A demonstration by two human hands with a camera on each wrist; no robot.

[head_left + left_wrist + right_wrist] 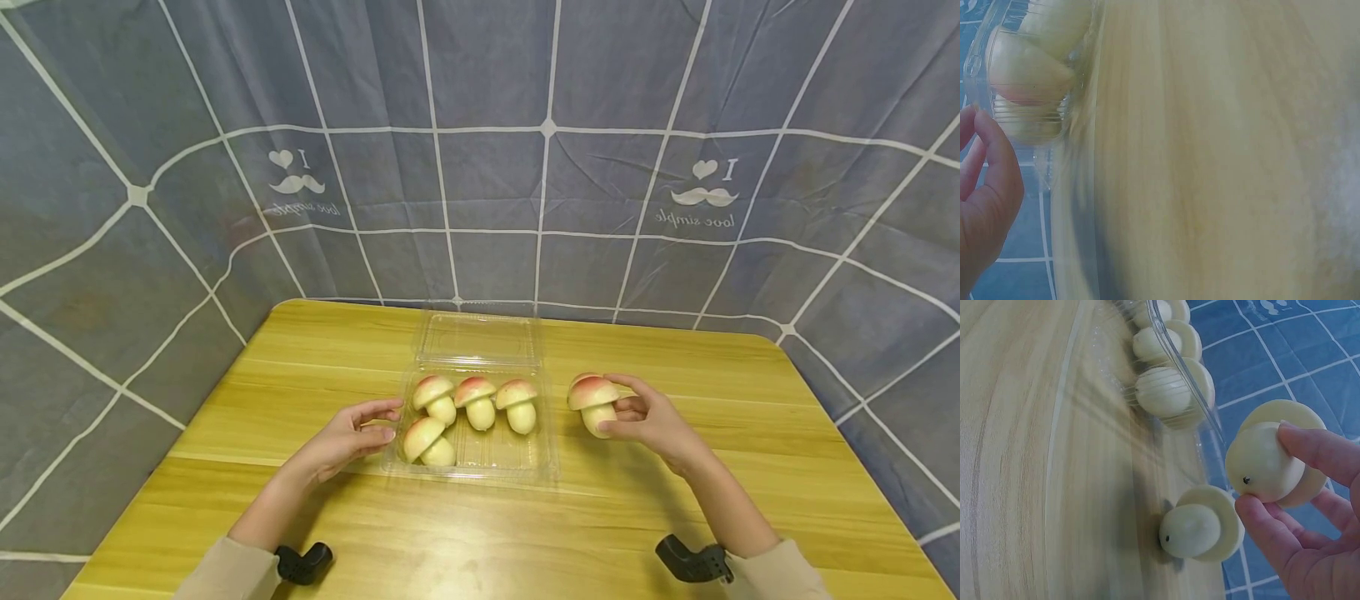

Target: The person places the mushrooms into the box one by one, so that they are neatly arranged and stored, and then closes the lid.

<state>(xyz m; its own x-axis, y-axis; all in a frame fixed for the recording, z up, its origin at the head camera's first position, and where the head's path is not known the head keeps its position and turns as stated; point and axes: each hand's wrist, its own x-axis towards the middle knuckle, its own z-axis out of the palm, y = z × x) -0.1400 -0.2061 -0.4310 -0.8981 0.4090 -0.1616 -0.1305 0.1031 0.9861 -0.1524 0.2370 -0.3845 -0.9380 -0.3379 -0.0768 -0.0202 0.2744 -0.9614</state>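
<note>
My right hand (652,421) grips a toy mushroom (597,408) with a pale stem and red-tinged cap, thumb and fingers round it, above the table right of a clear plastic clamshell box (487,457). Below it, a second loose mushroom (1191,530) lies on the table in the right wrist view; in the head view the held one mostly hides it. Several similar mushrooms (476,403) lie inside the box, most along its back and one at front left. My left hand (348,433) is at the box's left rim, its relaxed fingertips at the edge and a gap between thumb and fingers.
The box's transparent lid (478,337) is folded back behind it on the wooden table (480,533). A grey curtain (487,183) with white lines hangs behind and along both sides. Each wrist bears a black mount (693,560).
</note>
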